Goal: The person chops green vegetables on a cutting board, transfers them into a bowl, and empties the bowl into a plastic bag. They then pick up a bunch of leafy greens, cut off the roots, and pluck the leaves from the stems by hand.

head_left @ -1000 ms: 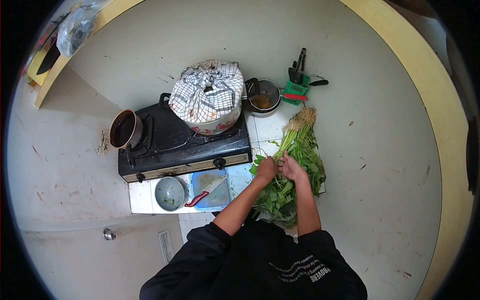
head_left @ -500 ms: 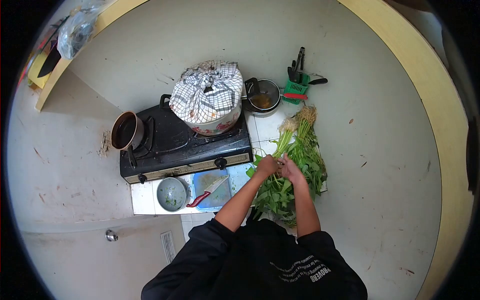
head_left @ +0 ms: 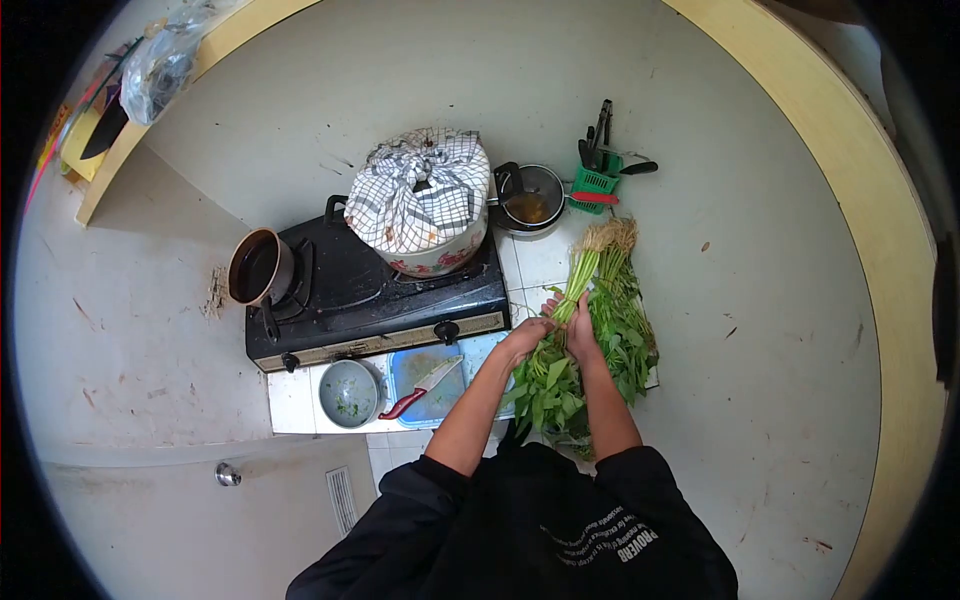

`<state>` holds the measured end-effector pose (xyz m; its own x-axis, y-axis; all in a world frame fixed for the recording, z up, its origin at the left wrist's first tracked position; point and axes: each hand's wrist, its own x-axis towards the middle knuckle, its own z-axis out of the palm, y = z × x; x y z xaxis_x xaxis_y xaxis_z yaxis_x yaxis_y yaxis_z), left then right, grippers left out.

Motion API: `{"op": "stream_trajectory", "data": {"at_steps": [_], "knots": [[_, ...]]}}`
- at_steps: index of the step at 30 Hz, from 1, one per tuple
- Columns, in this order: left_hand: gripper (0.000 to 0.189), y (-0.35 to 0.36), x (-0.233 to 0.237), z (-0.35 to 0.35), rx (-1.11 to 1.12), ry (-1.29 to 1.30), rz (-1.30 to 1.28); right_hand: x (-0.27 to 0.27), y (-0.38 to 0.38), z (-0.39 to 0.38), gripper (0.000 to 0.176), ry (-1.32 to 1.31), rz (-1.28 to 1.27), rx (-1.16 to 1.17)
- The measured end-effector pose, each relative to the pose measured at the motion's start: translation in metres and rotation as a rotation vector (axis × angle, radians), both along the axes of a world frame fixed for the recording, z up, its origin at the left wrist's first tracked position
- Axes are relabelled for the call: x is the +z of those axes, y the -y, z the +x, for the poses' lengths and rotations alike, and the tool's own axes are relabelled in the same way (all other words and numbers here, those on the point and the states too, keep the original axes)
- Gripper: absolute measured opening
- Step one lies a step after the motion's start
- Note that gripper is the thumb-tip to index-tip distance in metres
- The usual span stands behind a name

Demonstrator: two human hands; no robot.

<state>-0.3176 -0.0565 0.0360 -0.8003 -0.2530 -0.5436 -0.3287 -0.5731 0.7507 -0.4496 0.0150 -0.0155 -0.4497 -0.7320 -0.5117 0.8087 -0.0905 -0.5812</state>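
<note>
A bunch of leafy greens [head_left: 552, 385] with pale green stems and stringy roots lies between my hands, its roots pointing away from me. My left hand [head_left: 526, 338] is wrapped round the stems from the left side. From the right, my right hand [head_left: 581, 325] grips the same stems, thumb and fingers against them. More greens [head_left: 628, 335] lie just right of my right hand, roots at the far end. To the left, a knife [head_left: 422, 388] with a red handle rests on a blue board [head_left: 425, 402].
A grey bowl [head_left: 350, 393] stands left of the board. Behind are a black stove [head_left: 345, 310], a brown saucepan [head_left: 258, 268], a large cloth-covered pot [head_left: 425, 200], a small pan with a strainer [head_left: 533, 197] and a green utensil basket [head_left: 595, 185].
My hands have closed round the stems of the bunch, which now stands apart from the greens on the right. The whole view has shifted slightly.
</note>
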Motion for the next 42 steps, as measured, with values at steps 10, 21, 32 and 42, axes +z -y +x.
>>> {"op": "stream_trajectory", "data": {"at_steps": [10,21,32,42], "knots": [[0.026,-0.026,-0.010,0.014,0.020,0.105,-0.344,-0.024,0.023,-0.024,0.058,0.107,-0.032,-0.108],[0.028,0.015,0.020,0.031,-0.198,0.072,-0.221,-0.010,0.017,-0.015,0.064,-0.083,0.247,-0.156],[0.030,0.007,-0.008,-0.001,-0.129,0.351,-1.029,-0.028,0.018,-0.015,0.063,-0.306,0.126,0.079],[0.027,0.013,-0.022,-0.036,-0.054,0.393,-1.072,-0.002,-0.011,-0.007,0.051,-1.307,0.375,-0.028]]}}
